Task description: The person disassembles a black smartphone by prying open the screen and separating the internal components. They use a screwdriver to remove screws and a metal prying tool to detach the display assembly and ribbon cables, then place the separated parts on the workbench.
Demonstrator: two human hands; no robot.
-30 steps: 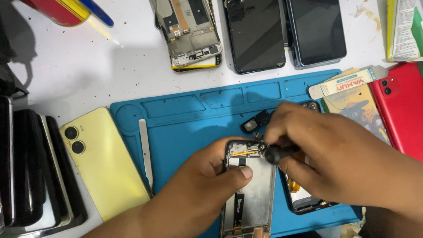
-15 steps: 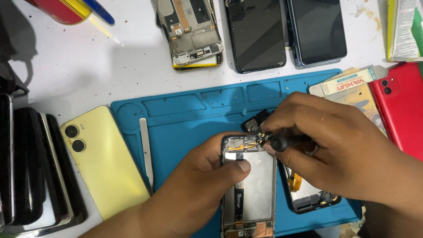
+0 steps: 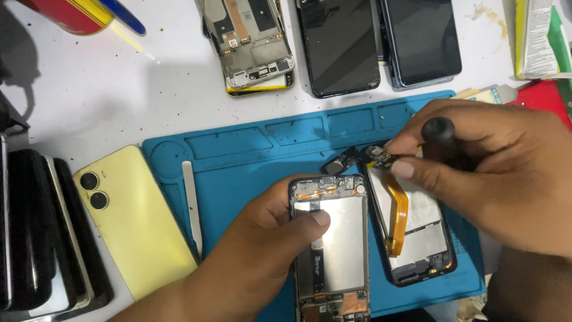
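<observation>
My left hand grips an opened phone frame with a bare metal plate, thumb pressed on its left side, over the blue repair mat. My right hand holds a black-handled screwdriver and pinches a small black component at its fingertips. That component hangs just above a second opened phone with an orange flex cable, lying to the right of the first. Another small black part rests on the mat beside it.
A metal pry tool lies on the mat's left. A yellow phone back and stacked dark phones sit at left. At the back lie a stripped phone frame and two dark-screened phones. A red phone is at right.
My right hand has moved right and up from the held phone's top edge, now carrying a small black component above the second phone. The left hand keeps its grip.
</observation>
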